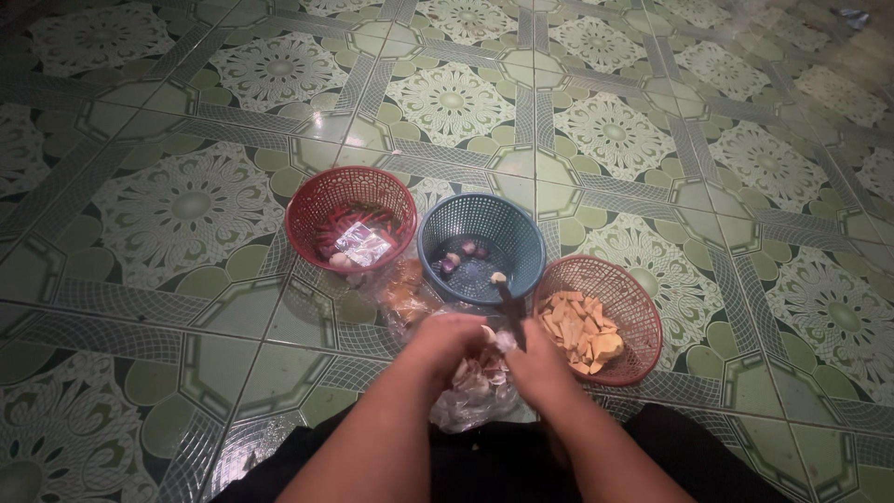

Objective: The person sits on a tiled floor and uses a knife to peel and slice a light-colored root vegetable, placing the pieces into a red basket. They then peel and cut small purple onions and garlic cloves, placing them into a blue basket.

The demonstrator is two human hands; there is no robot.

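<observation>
**A:** What are the hands doing at the bottom centre of the frame?

**B:** The left hand (453, 337) is curled around a small pale bulb, garlic or shallot by the look of it (488, 333), pinching it between fingers and thumb. The right hand (533, 359) is clenched on the handle of a dark-bladed kitchen knife (508, 303), whose tip points up toward the middle of the frame with a pale scrap stuck to it.

**A:** So which step is this?

**B:** I judge it to be peeling or trimming: the blade sits just beside the bulb, over a crumpled clear plastic bag of papery skins and bulbs (475, 387) lying on the green patterned floor tiles (186, 205).

**A:** And the baskets?

**B:** Three round plastic mesh ones sit just above the hands. The blue basket (438, 244) in the centre holds a few small purplish peeled pieces (461, 256). The red basket (317, 200), centre left, holds red chillies (358, 222) and a shiny foil packet (361, 244). The dull red basket (643, 312), to the right, holds pale yellow-orange slices (579, 331). A second clear bag with brownish contents (407, 293) lies between the red and blue baskets.

**A:** What does the next move call for?

**B:** In my view, a steady pinch on the bulb while the blade lifts the skin away from the fingers, since the bulb is small and the edge is close to the left thumb. A cleaned piece would seem to belong in the blue basket.
</observation>
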